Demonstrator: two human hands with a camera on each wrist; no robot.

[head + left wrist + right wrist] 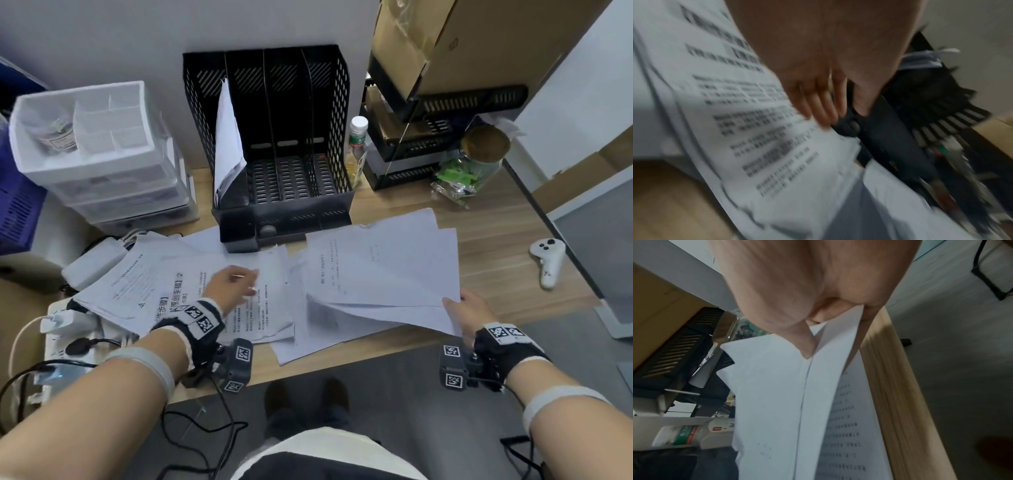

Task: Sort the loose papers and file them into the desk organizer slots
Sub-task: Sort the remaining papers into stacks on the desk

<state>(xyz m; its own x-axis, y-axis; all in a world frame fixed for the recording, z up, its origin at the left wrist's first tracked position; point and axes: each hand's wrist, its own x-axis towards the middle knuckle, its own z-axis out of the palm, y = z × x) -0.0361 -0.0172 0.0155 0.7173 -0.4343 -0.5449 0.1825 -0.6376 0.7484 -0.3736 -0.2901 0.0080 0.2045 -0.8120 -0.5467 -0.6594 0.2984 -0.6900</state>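
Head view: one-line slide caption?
Right hand pinches a corner of loose papers; open left hand over printed sheets; black desk organizer holds papers in one slot.
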